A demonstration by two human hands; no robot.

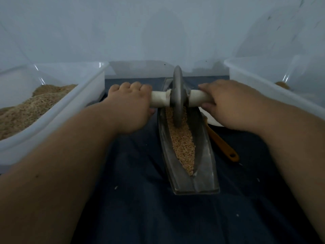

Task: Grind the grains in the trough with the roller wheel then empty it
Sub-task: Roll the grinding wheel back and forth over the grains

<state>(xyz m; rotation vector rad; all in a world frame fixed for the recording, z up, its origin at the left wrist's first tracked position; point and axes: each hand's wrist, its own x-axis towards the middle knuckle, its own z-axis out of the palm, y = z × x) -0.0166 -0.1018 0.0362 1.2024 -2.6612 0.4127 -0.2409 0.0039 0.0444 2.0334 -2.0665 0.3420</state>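
A long grey boat-shaped trough (205,166) lies on a dark blue cloth, running away from me. Tan grains (182,147) fill its groove. A grey metal roller wheel (178,95) stands upright in the groove toward the far half of the trough, on a pale handle bar that sticks out on both sides. My left hand (130,106) is wrapped around the left end of the bar. My right hand (226,103) grips the right end.
A clear plastic bin (84,95) with a heap of brownish ground material stands at the left. Another clear bin (263,80) stands at the right with a little tan material in it. An orange-handled brush (223,143) lies right of the trough. A white wall is behind.
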